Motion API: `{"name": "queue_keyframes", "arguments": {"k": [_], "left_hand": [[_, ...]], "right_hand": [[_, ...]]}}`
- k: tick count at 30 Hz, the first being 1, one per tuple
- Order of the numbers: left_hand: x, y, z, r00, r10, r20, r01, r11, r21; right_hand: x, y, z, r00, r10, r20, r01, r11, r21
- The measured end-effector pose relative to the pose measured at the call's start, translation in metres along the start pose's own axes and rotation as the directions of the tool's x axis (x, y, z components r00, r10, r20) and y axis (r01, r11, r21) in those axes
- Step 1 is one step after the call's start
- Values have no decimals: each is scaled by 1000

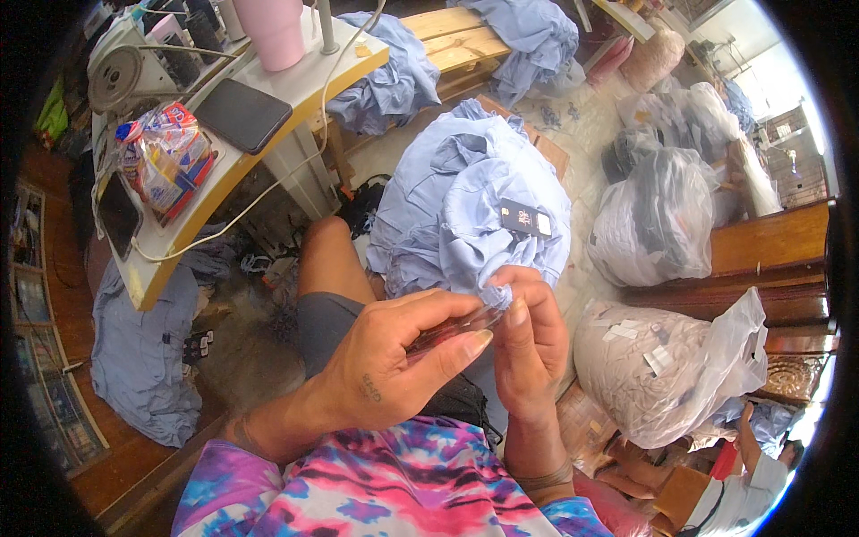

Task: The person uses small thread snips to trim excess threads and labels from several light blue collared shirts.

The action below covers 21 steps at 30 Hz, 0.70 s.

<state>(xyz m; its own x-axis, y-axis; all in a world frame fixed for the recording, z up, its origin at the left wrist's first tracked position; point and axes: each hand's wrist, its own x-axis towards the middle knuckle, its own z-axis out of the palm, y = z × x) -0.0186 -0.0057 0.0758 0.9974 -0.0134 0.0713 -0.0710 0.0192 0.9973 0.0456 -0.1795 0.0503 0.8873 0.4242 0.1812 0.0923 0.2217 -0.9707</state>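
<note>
A large heap of light blue cloth garments [420, 188] bulges in front of my knees. A black hang tag [525, 217] with a white label lies on its near right part. My right hand [530, 353] pinches a small bunched tip of the light blue garment [497, 296] between thumb and fingers. Close beside it, my left hand [394, 353] is closed around a small, partly see-through thing with a reddish tint, mostly hidden by the fingers. That thing reaches toward the pinched cloth; whether they touch, I cannot tell.
At upper left, a white table [309, 98] carries a sewing machine [125, 76], phone [243, 115], plastic-wrapped packet [168, 161] and pink tumbler [271, 31]. More blue garments [143, 349] lie at left. Filled plastic bags [658, 219] stand at right; a wooden bench [452, 36] is behind.
</note>
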Motion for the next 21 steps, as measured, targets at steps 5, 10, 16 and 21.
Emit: {"name": "queue_keyframes", "arguments": {"k": [5, 10, 16, 21], "left_hand": [[-1, -1, -1, 997, -72, -3, 72, 996, -57], [-2, -5, -6, 992, -124, 34, 128, 979, -156], [-2, -15, -3, 996, -90, -15, 87, 986, -143], [1, -25, 2, 994, -75, -84, 55, 974, -222]], "right_hand": [[2, -3, 5, 994, -106, 22, 109, 962, -252], [1, -3, 6, 986, -153, 60, 164, 908, -384], [8, 0, 5, 954, -274, 122, 295, 780, -551], [9, 0, 8, 977, -206, 58, 208, 853, -479]]}}
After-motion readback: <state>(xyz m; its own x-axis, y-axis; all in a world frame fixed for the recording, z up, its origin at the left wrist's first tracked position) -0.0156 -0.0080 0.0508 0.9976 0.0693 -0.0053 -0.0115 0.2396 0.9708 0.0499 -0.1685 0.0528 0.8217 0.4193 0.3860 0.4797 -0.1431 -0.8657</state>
